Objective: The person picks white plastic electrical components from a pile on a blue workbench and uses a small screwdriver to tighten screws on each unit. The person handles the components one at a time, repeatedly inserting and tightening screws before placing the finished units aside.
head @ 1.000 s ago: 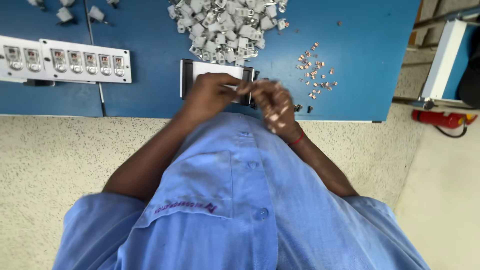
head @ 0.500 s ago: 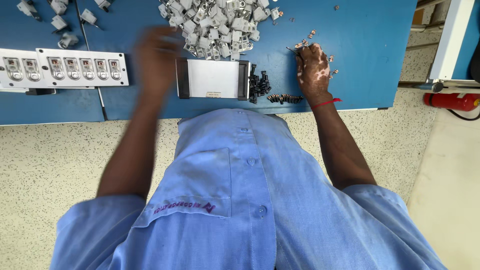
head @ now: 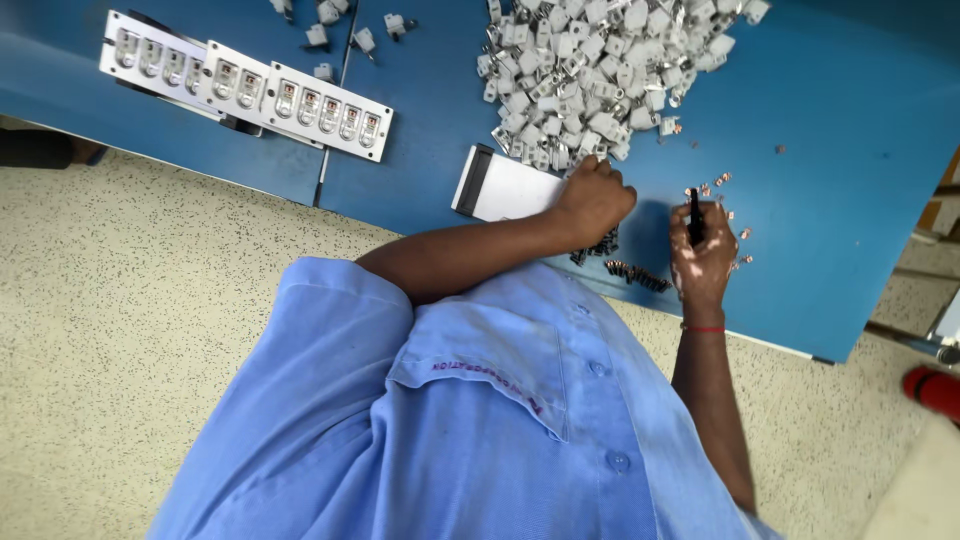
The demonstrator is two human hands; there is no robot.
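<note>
A blue table (head: 820, 120) is shown from above, with a person in a light blue shirt (head: 480, 420) leaning over its near edge. Near the far edge a heap of small white plastic parts (head: 600, 70) is spread; its nearest pieces lie just beyond the left hand (head: 592, 200). A flat white rectangular block with a dark end (head: 500, 187) is set close to the near edge, touching that hand's side. Toward the far left corner, two long white strips of windowed cells (head: 250, 88) are laid end to end, with a few loose white parts (head: 340, 30) beyond them. Small copper-coloured pieces (head: 720, 185) are scattered by the right hand (head: 700, 255), and a short row of dark pieces (head: 635, 277) lies at the near edge between the hands.

Compared with half a second earlier, the left hand has been brought back from the heap to the white block, and the right hand has been drawn nearer the edge.

The left hand is curled, knuckles up; whether anything is gripped cannot be told. The right hand is closed about a thin dark tool (head: 694, 215), held upright; a red band (head: 703, 328) is worn at its wrist.
</note>
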